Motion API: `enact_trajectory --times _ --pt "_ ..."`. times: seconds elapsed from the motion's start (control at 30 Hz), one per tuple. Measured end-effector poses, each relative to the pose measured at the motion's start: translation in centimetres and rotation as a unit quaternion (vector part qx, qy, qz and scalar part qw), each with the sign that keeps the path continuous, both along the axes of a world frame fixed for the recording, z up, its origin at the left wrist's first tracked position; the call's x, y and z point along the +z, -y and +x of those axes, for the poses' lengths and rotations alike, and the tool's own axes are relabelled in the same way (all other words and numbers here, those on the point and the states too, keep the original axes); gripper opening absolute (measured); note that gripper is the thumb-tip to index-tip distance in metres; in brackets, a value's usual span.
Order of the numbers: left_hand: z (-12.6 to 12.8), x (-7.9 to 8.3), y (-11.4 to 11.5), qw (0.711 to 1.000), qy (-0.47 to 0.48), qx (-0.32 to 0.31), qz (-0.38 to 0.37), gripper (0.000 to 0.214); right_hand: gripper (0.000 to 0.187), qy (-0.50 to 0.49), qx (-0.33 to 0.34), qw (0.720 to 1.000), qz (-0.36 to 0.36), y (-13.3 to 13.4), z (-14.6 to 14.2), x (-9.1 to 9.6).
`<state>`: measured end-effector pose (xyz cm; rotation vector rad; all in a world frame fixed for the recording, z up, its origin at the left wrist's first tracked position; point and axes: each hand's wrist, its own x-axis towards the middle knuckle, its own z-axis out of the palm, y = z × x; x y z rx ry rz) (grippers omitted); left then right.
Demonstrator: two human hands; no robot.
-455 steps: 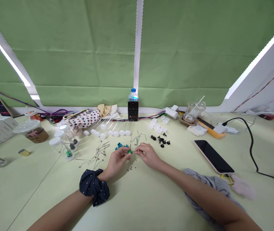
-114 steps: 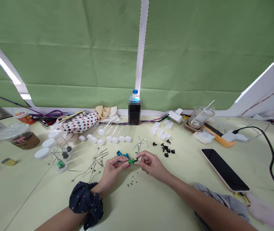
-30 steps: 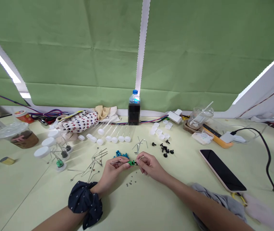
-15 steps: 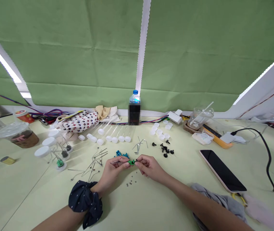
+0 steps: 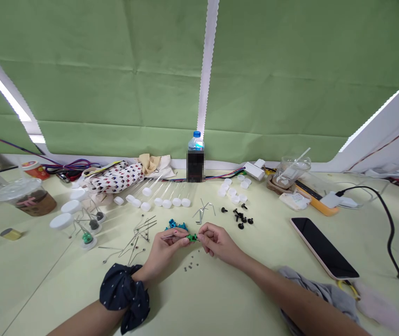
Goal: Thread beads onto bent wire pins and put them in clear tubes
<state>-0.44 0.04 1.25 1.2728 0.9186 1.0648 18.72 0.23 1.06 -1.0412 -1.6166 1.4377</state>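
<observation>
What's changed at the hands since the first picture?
The thin rod, upright on the green part before, now points left, along the left hand, which still grips that part. The right hand remains at the part's right end; what, if anything, it pinches is too small to tell. The blue parts, bent metal keys and black screws look undisturbed; the view has shifted slightly.

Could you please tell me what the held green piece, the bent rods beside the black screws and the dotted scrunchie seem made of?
Held green piece: glossy, coloured metal or plastic; bright highlights, but too small to settle.
Bent rods: probably bare metal, by their silvery-grey sheen.
Dotted scrunchie: apparently matte fabric, by its gathered folds.
</observation>
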Motion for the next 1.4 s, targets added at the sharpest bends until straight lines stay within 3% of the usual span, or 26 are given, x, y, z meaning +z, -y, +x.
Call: enact_trajectory --times 0.2,0.7,0.9,1.4 --pt "-0.05 0.04 -0.12 1.0 -0.002 0.03 -0.004 0.014 0.032 0.022 0.006 1.0 0.018 0.07 -0.02 -0.33" --pt "0.13 0.24 0.06 1.0 0.0 -0.002 -0.002 0.013 0.034 0.006 -0.002 1.0 0.003 0.05 0.04 0.14" --pt "-0.13 -0.02 -0.16 0.999 -0.007 0.036 -0.005 0.015 0.036 0.018 0.008 1.0 0.009 0.22 -0.15 0.02" --pt "0.04 -0.01 -0.05 1.0 -0.005 -0.002 0.008 0.013 0.033 0.006 -0.002 1.0 0.004 0.07 -0.06 0.12"
